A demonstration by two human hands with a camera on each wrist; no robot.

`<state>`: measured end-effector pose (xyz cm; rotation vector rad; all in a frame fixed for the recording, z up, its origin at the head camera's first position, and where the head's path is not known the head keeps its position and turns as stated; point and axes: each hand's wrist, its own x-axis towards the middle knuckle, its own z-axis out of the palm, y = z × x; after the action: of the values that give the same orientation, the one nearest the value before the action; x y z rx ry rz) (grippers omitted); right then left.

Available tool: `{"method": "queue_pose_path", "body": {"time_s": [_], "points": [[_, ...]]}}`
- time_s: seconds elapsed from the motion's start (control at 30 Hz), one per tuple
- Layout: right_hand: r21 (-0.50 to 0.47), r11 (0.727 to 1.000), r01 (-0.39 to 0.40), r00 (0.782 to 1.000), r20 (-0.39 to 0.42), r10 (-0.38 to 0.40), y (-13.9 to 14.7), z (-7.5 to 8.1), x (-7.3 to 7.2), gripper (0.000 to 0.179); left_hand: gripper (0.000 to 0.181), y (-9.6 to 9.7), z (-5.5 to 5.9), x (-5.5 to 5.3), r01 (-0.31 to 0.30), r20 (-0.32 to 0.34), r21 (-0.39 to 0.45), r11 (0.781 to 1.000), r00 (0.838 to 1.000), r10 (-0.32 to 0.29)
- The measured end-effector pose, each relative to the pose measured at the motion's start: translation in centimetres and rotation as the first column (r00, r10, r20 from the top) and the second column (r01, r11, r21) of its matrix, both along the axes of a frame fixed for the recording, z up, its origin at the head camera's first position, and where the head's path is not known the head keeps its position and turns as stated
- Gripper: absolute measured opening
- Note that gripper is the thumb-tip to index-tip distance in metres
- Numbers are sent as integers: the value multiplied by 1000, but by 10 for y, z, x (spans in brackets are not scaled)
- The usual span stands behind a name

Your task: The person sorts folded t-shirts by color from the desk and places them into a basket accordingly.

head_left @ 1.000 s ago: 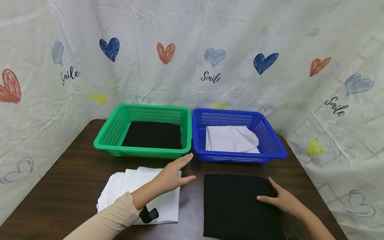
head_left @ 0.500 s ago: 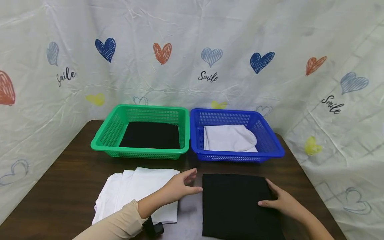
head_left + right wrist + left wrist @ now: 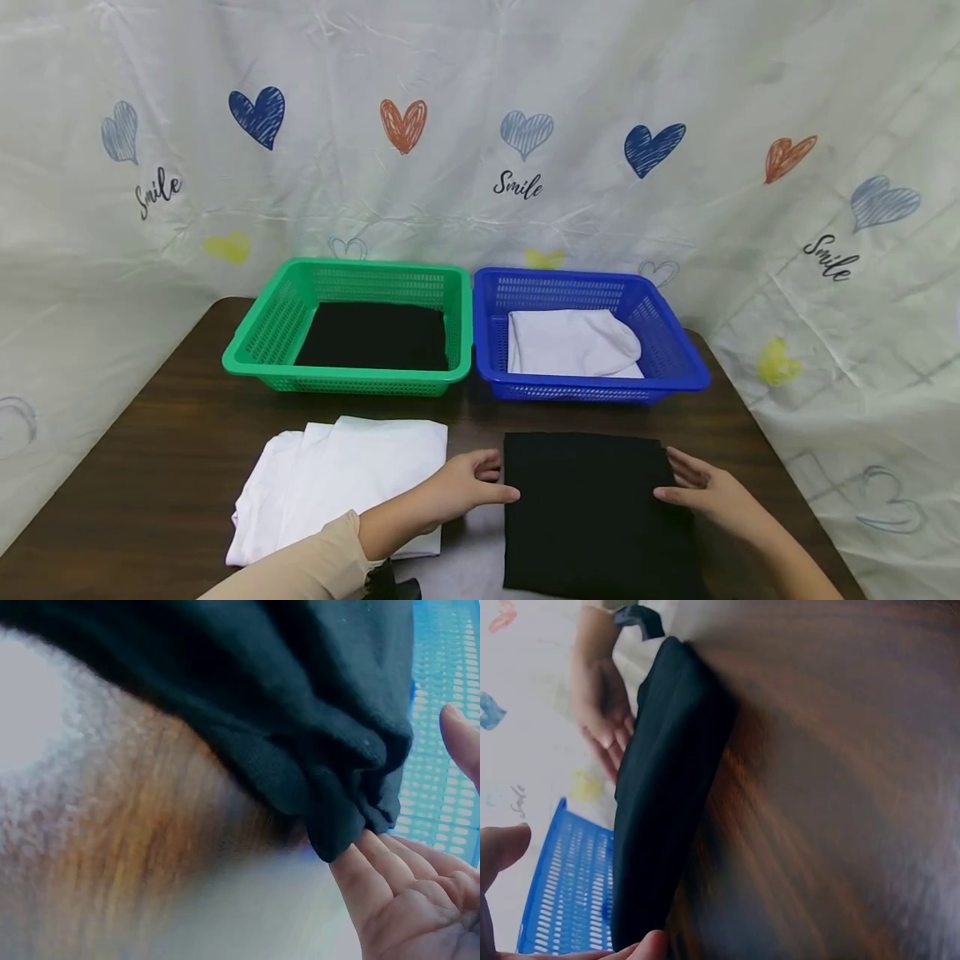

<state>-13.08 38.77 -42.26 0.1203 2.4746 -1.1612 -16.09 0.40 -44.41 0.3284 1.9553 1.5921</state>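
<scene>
A folded black garment lies flat on the table in the head view, between my two hands. My left hand is at its left edge, thumb held above the cloth's border and fingers loosely bent beside it. In the left wrist view the thumb stands apart from the cloth, with fingertips right at its lower end. At the right edge is my right hand. The right wrist view has its fingertips against the underside of the garment's folded edge, thumb raised away.
Left of the black garment lies a folded white garment. Behind stand a green basket with black folded cloth and a blue basket with white folded cloth. A printed curtain surrounds the dark table.
My left hand has come down and right, from over the white garment to the black garment's left edge. My right hand stays at the right edge, its fingers shifting slightly.
</scene>
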Motion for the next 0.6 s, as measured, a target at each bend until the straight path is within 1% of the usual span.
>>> {"method": "queue_pose_path", "body": {"time_s": [0.17,0.27,0.33,0.37,0.47,0.6], "points": [[-43,998,42,999,37,-40,8,3,-2,80,74,10,-4,0,-27,46,45,999,999,25],[-99,992,75,995,66,-69,11,2,-2,79,74,13,-6,1,-46,70,63,997,997,41],[-152,983,106,992,89,-93,13,1,-3,79,74,14,-7,2,-57,80,74,996,995,51],[-181,978,107,991,97,-91,14,0,-3,79,74,15,-7,2,-63,84,80,995,995,56],[-266,954,140,984,140,-106,17,-2,-5,79,75,16,-8,3,-76,94,97,992,993,67],[-325,938,123,983,168,-71,23,-5,-6,76,74,19,-9,4,-101,106,121,987,990,88]]}}
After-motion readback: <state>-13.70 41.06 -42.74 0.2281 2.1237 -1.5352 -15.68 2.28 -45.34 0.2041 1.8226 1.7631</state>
